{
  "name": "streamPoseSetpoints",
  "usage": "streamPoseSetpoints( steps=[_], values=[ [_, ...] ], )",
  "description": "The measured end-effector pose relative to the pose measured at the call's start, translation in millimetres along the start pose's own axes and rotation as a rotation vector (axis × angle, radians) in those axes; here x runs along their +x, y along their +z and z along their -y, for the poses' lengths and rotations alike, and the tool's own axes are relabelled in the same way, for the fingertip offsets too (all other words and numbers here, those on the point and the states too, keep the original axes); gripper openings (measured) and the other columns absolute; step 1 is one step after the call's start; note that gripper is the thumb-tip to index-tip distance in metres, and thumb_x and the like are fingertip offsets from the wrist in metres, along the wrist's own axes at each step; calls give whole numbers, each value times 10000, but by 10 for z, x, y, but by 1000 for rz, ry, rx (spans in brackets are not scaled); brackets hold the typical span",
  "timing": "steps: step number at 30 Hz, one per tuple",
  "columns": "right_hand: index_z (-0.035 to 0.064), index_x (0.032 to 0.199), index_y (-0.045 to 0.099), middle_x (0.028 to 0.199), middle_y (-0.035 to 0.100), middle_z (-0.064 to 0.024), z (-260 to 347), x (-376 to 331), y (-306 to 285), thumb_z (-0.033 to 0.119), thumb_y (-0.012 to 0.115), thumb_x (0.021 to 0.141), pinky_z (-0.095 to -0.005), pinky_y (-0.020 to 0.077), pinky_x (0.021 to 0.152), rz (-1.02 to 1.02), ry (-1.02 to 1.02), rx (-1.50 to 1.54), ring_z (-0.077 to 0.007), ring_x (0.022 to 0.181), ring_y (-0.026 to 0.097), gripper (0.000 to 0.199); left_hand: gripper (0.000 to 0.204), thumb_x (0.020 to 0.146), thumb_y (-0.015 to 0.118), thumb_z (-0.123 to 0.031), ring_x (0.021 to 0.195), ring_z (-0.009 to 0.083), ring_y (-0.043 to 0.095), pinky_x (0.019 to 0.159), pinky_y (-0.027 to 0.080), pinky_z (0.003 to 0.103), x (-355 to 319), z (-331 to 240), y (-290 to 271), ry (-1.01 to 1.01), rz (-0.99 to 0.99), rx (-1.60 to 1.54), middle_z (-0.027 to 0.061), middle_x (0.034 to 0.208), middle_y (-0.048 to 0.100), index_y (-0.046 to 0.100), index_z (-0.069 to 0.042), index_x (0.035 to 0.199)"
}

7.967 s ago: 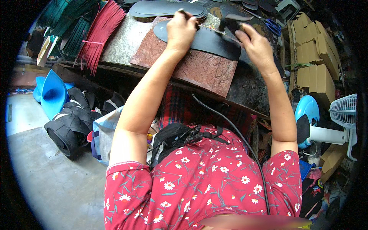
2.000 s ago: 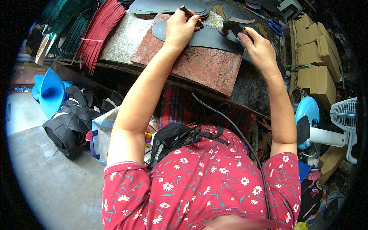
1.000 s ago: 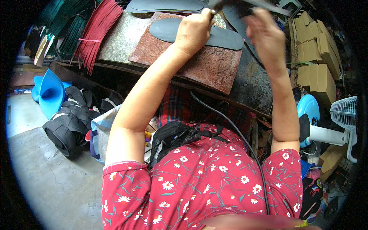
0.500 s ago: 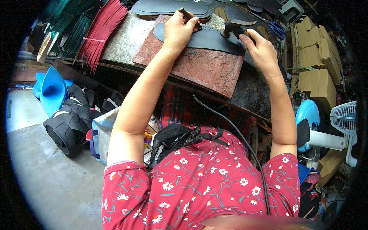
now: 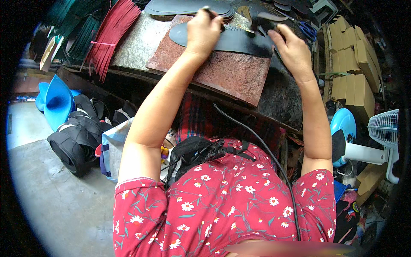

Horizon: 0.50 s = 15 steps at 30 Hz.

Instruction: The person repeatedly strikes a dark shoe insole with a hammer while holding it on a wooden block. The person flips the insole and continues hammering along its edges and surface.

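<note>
A dark grey shoe sole lies across a reddish stone slab, with a row of small holes along its far edge. My left hand is closed round a short dark rod-like punch and rests over the middle of the sole. Its lower end is mostly hidden by my fingers. To the right, my right hand is closed on a hammer, blurred by motion above the sole's right end.
Stacked grey soles lie beyond the slab. Blue-handled scissors sit at the far right. Bundled red strips hang over the bench's left side. Cardboard boxes and a white fan stand to the right.
The hammer has shifted slightly and is now blurred, its head nearer the sole's far edge. My left hand stays over the sole with the punch, moved only a little.
</note>
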State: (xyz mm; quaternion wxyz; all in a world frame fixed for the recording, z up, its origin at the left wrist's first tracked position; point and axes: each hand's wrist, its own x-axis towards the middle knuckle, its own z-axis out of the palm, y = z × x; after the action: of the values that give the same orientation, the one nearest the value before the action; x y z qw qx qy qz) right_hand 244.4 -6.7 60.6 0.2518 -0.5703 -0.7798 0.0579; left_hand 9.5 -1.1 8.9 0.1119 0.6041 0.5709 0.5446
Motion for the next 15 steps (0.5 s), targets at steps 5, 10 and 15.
streamPoseSetpoints(
  steps=[5,10,15],
  values=[
    [183,1122,638,895,704,-159,-148,-76,113,547,514,930,-466,514,767,104,73,76,-402,909,657,430,172,882,664,-80,701,166,704,604,590,290,8,113,-6,-251,68,-453,128,806,708,585,41,974],
    [93,1153,636,683,593,9,203,-59,-331,309,556,993,-215,420,541,62,-108,382,-45,602,517,280,210,846,714,-147,700,212,712,631,563,339,-15,65,16,-49,70,-131,130,774,703,604,-11,964],
    [96,1227,605,707,580,5,368,-5,-402,292,549,1003,-192,421,529,-208,-366,673,-36,604,510,302,252,852,704,-207,718,370,665,635,536,421,-71,-77,64,331,66,235,203,755,655,568,-42,986]
  ],
)
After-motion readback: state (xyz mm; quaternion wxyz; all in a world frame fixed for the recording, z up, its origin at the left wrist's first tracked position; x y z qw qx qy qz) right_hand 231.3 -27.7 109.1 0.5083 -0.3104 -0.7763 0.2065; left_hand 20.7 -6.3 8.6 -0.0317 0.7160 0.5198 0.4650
